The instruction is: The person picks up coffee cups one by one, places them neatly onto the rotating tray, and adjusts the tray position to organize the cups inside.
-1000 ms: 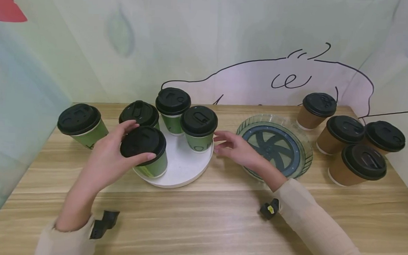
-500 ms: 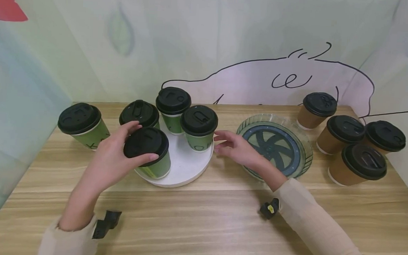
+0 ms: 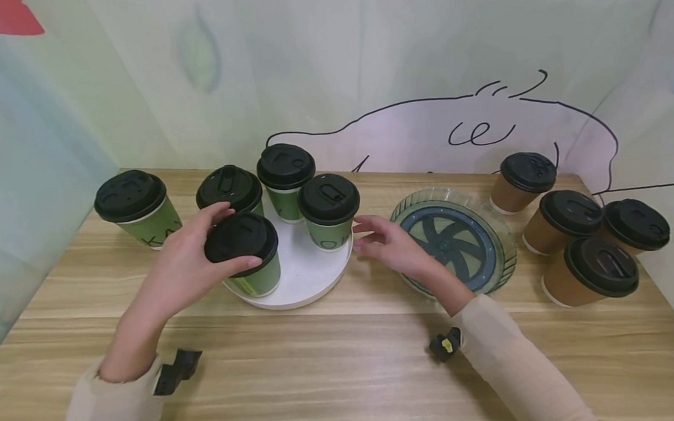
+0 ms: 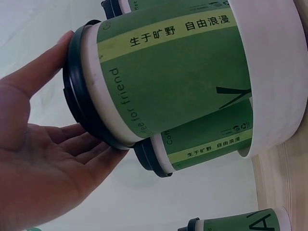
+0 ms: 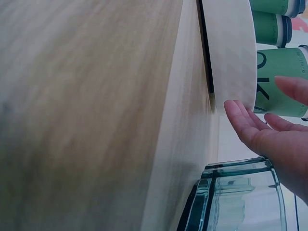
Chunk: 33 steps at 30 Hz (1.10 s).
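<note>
My left hand (image 3: 182,269) holds a green paper coffee cup (image 3: 263,275) by its black lid, thumb on the near side and fingers beyond. The cup stands near the front left of a round white stand (image 3: 310,279). Three more lidded green cups are behind it; one green cup (image 3: 325,234) is at the stand's right side. In the left wrist view, the held cup (image 4: 173,72) shows a yellow band with lettering. My right hand (image 3: 389,245) is at the stand's right edge, fingers relaxed; in the right wrist view, fingertips meet the white rim (image 5: 236,62).
Another green cup (image 3: 150,224) stands on the wooden table (image 3: 329,363), left of the stand. Right of the stand lies a round clear greenish tray (image 3: 506,264) with a dark spoked pattern. Several brown lidded cups (image 3: 567,285) are grouped farther right. A printed backdrop rises behind.
My left hand and the held cup have shifted slightly right on the stand, mostly in the earlier half second. The right hand and the other cups look unchanged.
</note>
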Available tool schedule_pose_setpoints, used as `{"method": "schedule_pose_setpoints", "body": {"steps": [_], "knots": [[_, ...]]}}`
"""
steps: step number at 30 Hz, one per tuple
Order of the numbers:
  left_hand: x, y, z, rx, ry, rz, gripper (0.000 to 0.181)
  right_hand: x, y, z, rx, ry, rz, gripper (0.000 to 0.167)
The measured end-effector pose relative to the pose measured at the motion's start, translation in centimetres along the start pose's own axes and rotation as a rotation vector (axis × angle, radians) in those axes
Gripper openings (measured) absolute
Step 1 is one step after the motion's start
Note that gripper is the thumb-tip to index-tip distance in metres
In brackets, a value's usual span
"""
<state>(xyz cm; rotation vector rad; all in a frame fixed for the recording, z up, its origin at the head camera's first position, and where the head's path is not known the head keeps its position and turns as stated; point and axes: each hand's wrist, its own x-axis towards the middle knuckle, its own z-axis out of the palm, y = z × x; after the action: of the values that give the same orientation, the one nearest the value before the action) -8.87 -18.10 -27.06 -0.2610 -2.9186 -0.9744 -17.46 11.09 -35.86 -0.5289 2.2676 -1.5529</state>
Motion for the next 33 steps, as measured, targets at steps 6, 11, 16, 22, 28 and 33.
{"method": "schedule_pose_setpoints", "body": {"steps": [6,11,16,22,28,33], "knots": [[-0.07,-0.13,-0.05,0.000,0.000,0.001,0.093,-0.04,-0.12,0.01,-0.005,0.000,0.008,0.053],[-0.13,-0.25,-0.06,0.005,0.003,-0.005,0.092,-0.02,-0.01,0.03,0.004,-0.006,0.001,0.053],[-0.11,-0.25,-0.17,-0.003,-0.010,-0.010,0.094,0.01,-0.02,0.04,0.007,-0.006,0.001,0.053],[-0.12,-0.22,-0.18,0.005,-0.021,-0.011,0.096,-0.10,-0.14,0.02,0.004,-0.003,0.001,0.053],[-0.16,-0.26,-0.18,0.002,-0.027,-0.010,0.095,-0.07,-0.04,0.00,0.007,-0.007,-0.002,0.053],[-0.20,-0.33,-0.32,0.002,-0.027,0.000,0.096,-0.01,0.05,0.01,0.003,-0.007,-0.001,0.053]]}}
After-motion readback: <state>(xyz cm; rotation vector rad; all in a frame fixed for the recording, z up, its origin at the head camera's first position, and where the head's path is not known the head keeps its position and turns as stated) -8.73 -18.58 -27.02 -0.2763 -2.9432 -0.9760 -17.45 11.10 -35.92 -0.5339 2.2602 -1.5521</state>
